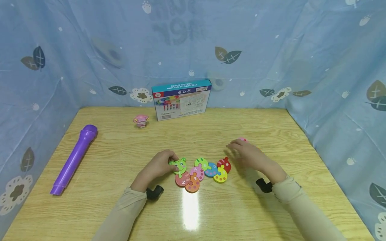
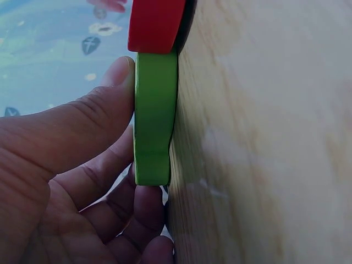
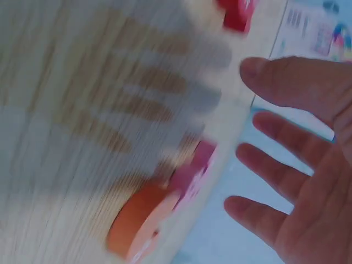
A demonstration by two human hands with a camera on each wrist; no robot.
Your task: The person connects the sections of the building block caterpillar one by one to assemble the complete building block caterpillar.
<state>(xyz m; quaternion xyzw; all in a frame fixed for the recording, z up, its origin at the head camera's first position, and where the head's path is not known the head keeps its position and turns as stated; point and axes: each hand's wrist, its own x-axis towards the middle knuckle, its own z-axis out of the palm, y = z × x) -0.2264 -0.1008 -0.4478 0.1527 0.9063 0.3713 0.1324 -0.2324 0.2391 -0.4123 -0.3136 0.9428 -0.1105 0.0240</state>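
Observation:
My left hand (image 1: 157, 165) grips the smiling green caterpillar-head piece (image 1: 181, 165), thumb on its face and fingers curled at its edge. In the left wrist view that green piece lies against the wood, meeting a red piece (image 2: 157, 25). Joined puzzle pieces run rightward, through orange 3 (image 1: 193, 186) and blue 6 (image 1: 211, 170), to red 8 (image 1: 228, 166). My right hand (image 1: 254, 157) hovers over the table right of the chain, fingers spread and holding nothing. Mostly hidden behind it in the head view is a pink piece (image 1: 243, 139); the right wrist view shows an orange piece (image 3: 137, 217) beside it.
A purple microphone-shaped tube (image 1: 73, 160) lies along the left side. Toward the back stand a small pink figurine (image 1: 141, 121) and a beaded-boxes carton (image 1: 182, 100). Blue patterned cloth (image 1: 256, 40) encloses the wooden table (image 1: 120, 144) at the back and sides.

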